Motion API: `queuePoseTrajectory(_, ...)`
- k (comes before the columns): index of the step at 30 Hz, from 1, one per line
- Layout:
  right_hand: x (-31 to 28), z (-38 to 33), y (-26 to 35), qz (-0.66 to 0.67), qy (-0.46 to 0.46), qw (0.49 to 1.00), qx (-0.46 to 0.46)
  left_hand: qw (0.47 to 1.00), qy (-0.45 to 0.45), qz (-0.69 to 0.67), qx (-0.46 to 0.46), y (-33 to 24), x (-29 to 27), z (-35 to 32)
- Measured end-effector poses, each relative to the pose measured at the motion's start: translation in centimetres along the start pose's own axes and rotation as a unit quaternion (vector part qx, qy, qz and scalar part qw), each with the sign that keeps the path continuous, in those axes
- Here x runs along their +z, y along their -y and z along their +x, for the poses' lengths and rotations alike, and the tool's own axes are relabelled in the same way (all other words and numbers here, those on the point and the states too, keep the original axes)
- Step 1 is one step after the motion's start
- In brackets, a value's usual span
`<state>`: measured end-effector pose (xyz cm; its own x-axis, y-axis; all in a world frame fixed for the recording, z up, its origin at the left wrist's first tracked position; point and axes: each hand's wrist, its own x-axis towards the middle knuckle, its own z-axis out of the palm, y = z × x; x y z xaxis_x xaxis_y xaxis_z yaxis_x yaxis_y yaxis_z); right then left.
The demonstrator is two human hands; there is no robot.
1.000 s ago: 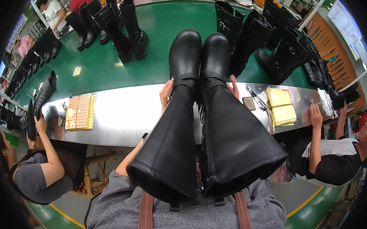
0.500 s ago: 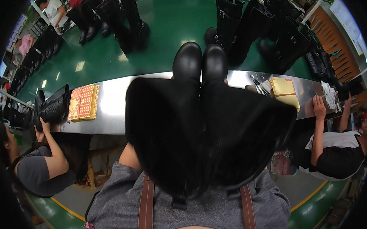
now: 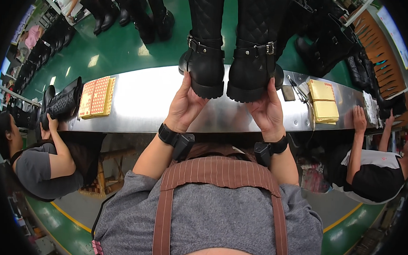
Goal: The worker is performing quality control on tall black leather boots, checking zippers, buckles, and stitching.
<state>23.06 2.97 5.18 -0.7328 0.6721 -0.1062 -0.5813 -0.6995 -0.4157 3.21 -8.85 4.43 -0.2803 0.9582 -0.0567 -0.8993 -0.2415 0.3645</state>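
Two tall black boots with quilted shafts and buckled ankle straps are held up side by side over the metal worktop, heels and ridged soles facing me. My left hand [image 3: 185, 106] grips the left boot [image 3: 205, 66] by its heel and sole, thumb up along the back. In the same way my right hand [image 3: 267, 113] is closed round the heel of the right boot [image 3: 249, 70]. The boots stand upright and slightly apart, their upper shafts running out of the top edge. Fingers under both soles are partly hidden.
The metal worktop [image 3: 141, 97] borders a green table surface [image 3: 116, 50] bearing several black boots. Stacked yellow sheets lie at the left [image 3: 95, 97] and right, the right stack [image 3: 323, 101] beside hand tools [image 3: 299, 90]. A co-worker sits at each side, the left one holding a boot [image 3: 61, 103].
The boots have turned from toes away with wide shafts toward me to upright with heels facing me. My hands, hidden before, now show on the heels.
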Motion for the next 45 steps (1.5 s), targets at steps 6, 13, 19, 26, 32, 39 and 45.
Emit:
queuePoseTrajectory(6, 1.6, -0.1, -0.6, -0.072, -0.058, 0.995, -0.033, 0.998, -0.036, 0.042, 0.021, 0.1, -0.5, -0.2)
queuePoseTrajectory(13, 1.6, 0.2, -0.8, -0.112, -0.075, 0.989, -0.053, 0.995, -0.052, 0.073, 0.036, 0.3, -0.7, 0.0)
queuePoseTrajectory(19, 1.0, 0.5, -0.9, -0.093, -0.075, 0.992, -0.038, 0.995, -0.068, 0.059, 0.051, 0.4, -0.5, 0.0)
queuePoseTrajectory(26, 0.3, 0.3, -0.9, -0.089, -0.071, 0.993, -0.037, 0.992, -0.060, 0.095, 0.057, 0.3, -0.9, -0.2)
queuePoseTrajectory(32, -0.4, 0.7, -1.3, -0.072, -0.048, 0.995, -0.042, 0.990, -0.055, 0.106, 0.077, 0.7, -0.8, -0.3)
queuePoseTrajectory(39, -0.6, 0.9, -1.5, -0.135, -0.045, 0.988, -0.064, 0.986, -0.063, 0.115, 0.108, 1.0, 0.5, -0.3)
queuePoseTrajectory(45, -2.0, 0.8, -1.3, -0.153, -0.031, 0.986, -0.064, 0.990, -0.029, 0.093, 0.105, 0.8, -1.0, -0.3)
